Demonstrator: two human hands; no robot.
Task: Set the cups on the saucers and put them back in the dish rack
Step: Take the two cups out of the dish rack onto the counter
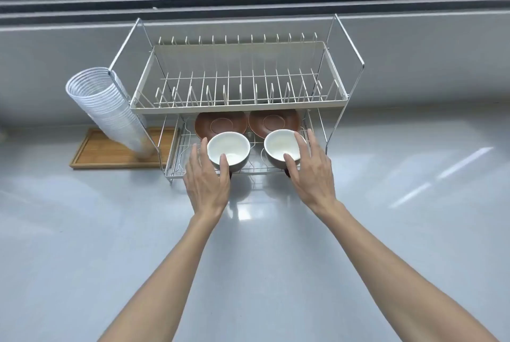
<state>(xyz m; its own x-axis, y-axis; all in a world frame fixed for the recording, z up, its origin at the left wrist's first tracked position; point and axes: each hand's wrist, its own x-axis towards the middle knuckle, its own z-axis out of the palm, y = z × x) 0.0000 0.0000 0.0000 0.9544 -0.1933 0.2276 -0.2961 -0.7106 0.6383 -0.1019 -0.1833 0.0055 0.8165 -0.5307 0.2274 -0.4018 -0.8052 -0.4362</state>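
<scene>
Two cups with white insides and dark outsides stand on the lower tier of the white wire dish rack (143, 76). My left hand (205, 176) grips the left cup (228, 148), thumb on its near rim and fingers round its left side. My right hand (310, 173) grips the right cup (281, 145) the same way, fingers round its right side. Behind the cups lie two brown saucers, the left saucer (220, 123) and the right saucer (273, 120), flat on the same tier, partly under the upper shelf.
The rack's upper tier holds only its plate dividers. A tilted stack of clear plastic cups (110, 109) leans against the rack's left side, standing on a wooden tray (96, 154). The grey counter (386, 217) runs along a window ledge behind.
</scene>
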